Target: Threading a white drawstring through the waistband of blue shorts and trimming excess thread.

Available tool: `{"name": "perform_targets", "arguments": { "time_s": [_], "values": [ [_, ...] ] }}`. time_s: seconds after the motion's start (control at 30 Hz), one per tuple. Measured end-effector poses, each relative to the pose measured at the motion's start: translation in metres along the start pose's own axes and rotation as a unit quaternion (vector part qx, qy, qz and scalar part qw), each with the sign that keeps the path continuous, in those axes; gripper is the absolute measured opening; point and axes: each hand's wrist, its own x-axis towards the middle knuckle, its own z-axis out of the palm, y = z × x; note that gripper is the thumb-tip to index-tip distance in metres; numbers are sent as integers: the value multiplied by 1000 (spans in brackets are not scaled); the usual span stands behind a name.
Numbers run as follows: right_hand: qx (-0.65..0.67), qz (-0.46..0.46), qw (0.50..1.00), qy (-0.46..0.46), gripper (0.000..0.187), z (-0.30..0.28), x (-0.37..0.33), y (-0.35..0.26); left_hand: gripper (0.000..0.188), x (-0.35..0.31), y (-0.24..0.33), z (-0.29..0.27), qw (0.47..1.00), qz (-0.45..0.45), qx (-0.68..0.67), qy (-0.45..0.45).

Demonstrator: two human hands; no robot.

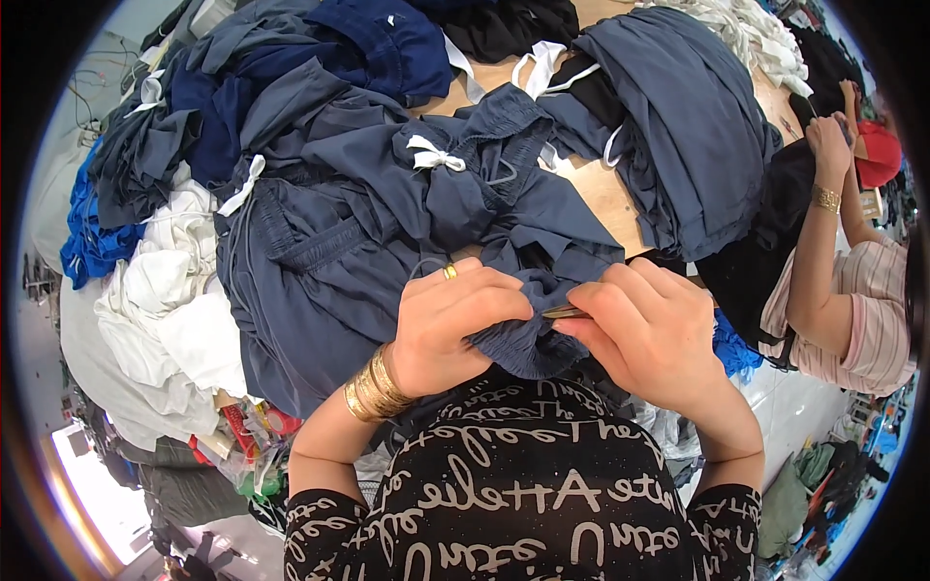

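Observation:
My left hand [460, 315] is closed on the gathered elastic waistband [542, 339] of a slate-grey garment. Pinched in my right hand [644, 334] is a small metal tool [565, 312], like tweezers or thread snips; most of it is hidden by my fingers. Its tip points at the waistband fabric, right beside my left fingertips. A thin grey cord loops up by the left hand. Just beyond lies another slate-grey garment [484, 174] with an elastic waist and a white bow [434, 155] tied on it.
Slate-grey garments [678, 126] are heaped at the right on a wooden table [605, 198]. Navy [383, 48] and black clothes lie at the back, white cloth [174, 300] at the left. A co-worker's arm [819, 242] handles black fabric at the far right.

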Motion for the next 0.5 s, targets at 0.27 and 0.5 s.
{"name": "perform_targets", "arguments": {
  "time_s": [0.27,0.5],
  "values": [
    [5,-8,1000,1,23,-2,3,-2,32,2,1,-1,1000,-8,-7,-12],
    [-24,-8,999,-24,16,-2,2,-2,29,3,2,0,1000,-20,-19,-2]
  ]
}}
